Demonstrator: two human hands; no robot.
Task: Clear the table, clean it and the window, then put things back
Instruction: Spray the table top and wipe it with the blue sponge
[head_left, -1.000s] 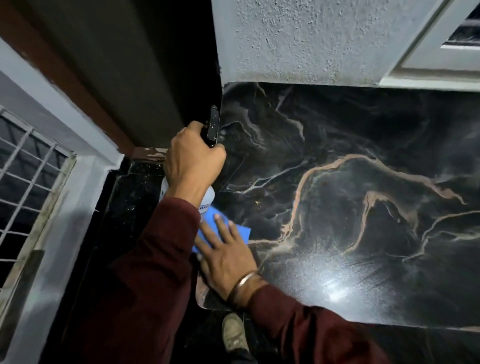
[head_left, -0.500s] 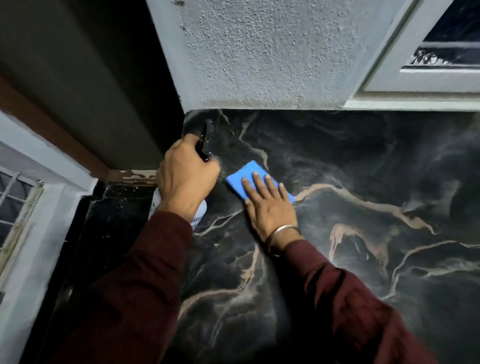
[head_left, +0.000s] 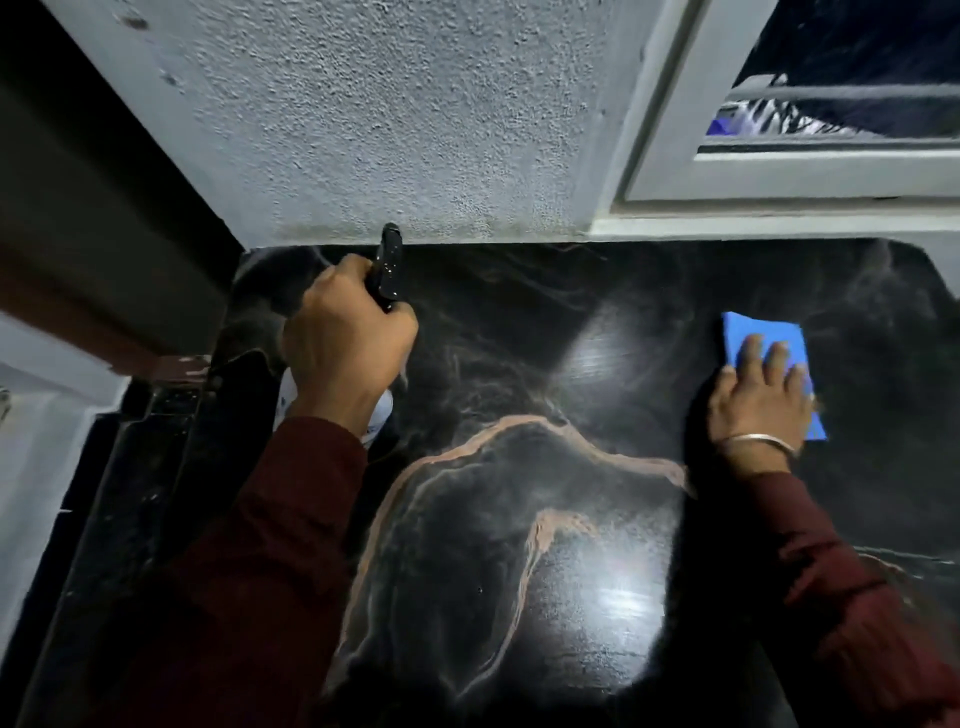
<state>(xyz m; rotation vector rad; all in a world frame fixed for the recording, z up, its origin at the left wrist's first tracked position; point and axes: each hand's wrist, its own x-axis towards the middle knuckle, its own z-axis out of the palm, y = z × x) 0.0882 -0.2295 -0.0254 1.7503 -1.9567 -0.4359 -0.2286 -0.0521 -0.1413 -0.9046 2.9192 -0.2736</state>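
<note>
Black marble-look counter (head_left: 597, 597) with tan veins running through it, shiny enough to catch a couple of light glares. The left hand (head_left: 345, 358) sits near the back-left corner, fingers (head_left: 400, 332) curled tight round a spray bottle (head_left: 387, 267); you can see the black trigger head sticking up past the knuckles and a bit of white bottle body under the wrist. The right hand (head_left: 758, 400) is way over on the right side, laid flat on a blue cloth (head_left: 763, 335), fingers straight and slightly spread, pressing it down onto the counter. It's a bit blurry there. There's a thin metal bangle (head_left: 756, 442) on that wrist, and both arms are in dark red sleeves (head_left: 270, 561). A rough white wall (head_left: 389, 114) runs along the back edge, and the window (head_left: 831, 130) with its white frame is up top right, above the cloth
</note>
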